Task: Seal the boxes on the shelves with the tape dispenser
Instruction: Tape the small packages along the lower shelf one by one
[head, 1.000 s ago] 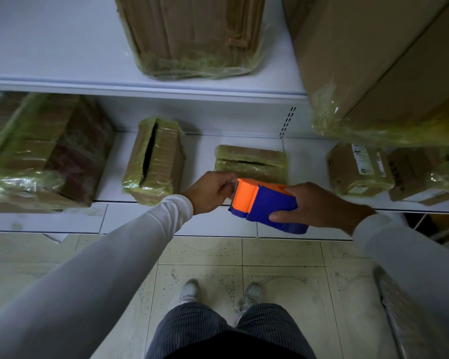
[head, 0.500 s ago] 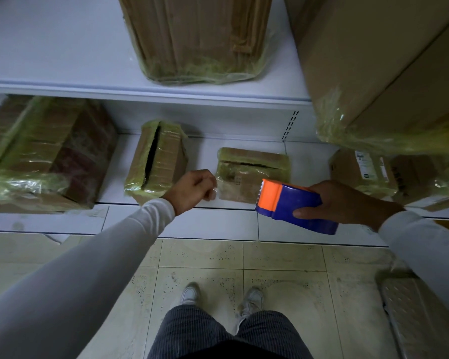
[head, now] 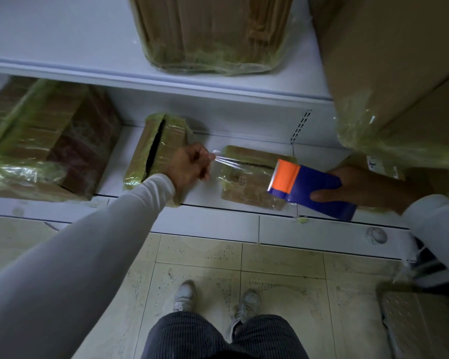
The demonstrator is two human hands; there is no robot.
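Note:
My right hand grips a blue and orange tape dispenser in front of the lower shelf. My left hand pinches the free end of the clear tape, which stretches from the dispenser leftward over a small flat cardboard box. That box lies on the lower shelf with a dark slit along its top. A second small box with an open dark gap stands just left of my left hand.
A large taped box fills the lower shelf's left side. On the upper shelf stand a wrapped box and a big carton at right. Tiled floor and my shoes lie below.
My hands have drawn apart: the left moved left and up with the tape end, the right carried the dispenser rightward, pulling out a strip of tape over the small flat box.

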